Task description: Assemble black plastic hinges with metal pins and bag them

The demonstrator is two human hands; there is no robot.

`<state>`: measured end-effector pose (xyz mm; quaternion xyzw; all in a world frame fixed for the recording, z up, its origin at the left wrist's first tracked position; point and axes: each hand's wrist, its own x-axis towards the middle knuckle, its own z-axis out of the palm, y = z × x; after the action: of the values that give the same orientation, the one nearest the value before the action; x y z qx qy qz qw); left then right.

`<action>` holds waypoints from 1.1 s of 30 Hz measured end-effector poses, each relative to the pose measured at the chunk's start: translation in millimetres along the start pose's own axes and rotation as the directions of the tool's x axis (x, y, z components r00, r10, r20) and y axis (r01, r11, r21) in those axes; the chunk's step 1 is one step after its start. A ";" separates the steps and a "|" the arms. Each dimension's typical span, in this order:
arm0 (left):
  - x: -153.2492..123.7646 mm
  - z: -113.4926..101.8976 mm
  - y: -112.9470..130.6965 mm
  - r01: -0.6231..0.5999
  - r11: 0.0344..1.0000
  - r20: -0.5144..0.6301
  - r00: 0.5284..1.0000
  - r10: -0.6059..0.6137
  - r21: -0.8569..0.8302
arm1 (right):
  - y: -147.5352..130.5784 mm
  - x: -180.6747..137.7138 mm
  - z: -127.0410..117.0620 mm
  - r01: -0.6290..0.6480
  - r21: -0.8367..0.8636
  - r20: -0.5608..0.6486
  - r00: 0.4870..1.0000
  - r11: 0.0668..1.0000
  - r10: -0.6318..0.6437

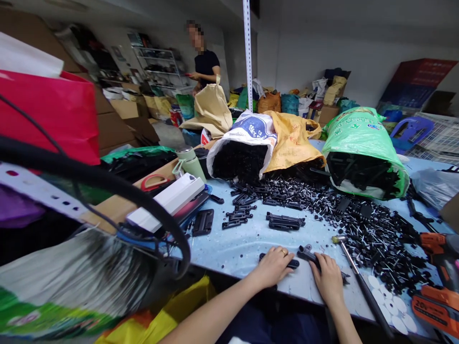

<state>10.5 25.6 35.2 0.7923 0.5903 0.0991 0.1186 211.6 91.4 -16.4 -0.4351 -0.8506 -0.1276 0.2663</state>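
Note:
My left hand [275, 262] is closed over a long black plastic part [294, 263] at the table's near edge; its two ends stick out past my fingers. Just to the right, my right hand [329, 277] grips another black plastic bracket [306, 253], a hinged-looking arm pointing up and left, partly covered by my fingers. A mallet [366, 291] with a yellowish head lies right of that hand. Ahead of my hands sits a small stack of black arms [285, 221], with more similar arms [236, 219] grouped to its left.
A heap of screws and small black pieces [369, 229] spreads across the right side. White discs [389, 301] and an orange cordless drill [435, 306] lie near right. Sacks of black parts, including a green sack [362, 129], line the back. A person [207, 64] stands beyond.

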 end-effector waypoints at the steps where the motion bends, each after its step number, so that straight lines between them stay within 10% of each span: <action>1: -0.2 -0.1 0.5 -0.008 1.000 -0.008 1.000 0.008 -0.001 | 0.4 -0.1 -0.2 0.000 0.006 0.008 1.000 1.000 0.000; 8: 0.8 -12.7 -9.8 0.011 0.999 -0.212 0.977 -0.019 -0.039 | 2.5 -0.6 1.4 -0.020 0.037 0.050 0.999 0.999 0.018; 14: 2.0 -35.8 -35.5 0.108 0.988 -0.529 0.835 -0.151 -0.112 | 3.4 0.2 0.9 -0.043 0.062 0.083 0.996 0.997 0.038; 22: -4.5 -88.7 -84.9 0.217 0.919 -0.825 0.407 -0.392 -0.329 | 5.6 2.4 0.8 -0.006 0.053 0.065 0.998 0.999 0.003; 28: -21.8 -155.4 -153.9 0.313 0.778 -0.825 -0.033 -0.564 -0.545 | 4.6 6.0 -3.0 0.001 0.078 0.089 0.996 0.997 -0.008; 30: -18.6 -155.8 -161.0 0.314 0.777 -0.821 -0.012 -0.571 -0.545 | 3.9 8.3 -5.6 -0.008 0.100 0.135 0.991 0.995 -0.006; 33: -1.2 -118.5 -129.9 0.218 0.863 -0.771 0.387 -0.505 -0.456 | 5.7 11.7 -12.0 -0.043 0.114 0.252 0.968 0.993 0.013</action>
<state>-143.5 68.6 108.4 0.4529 0.7053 0.5411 -0.0688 214.7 97.3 0.0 -0.4432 -0.8772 -0.0170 0.1837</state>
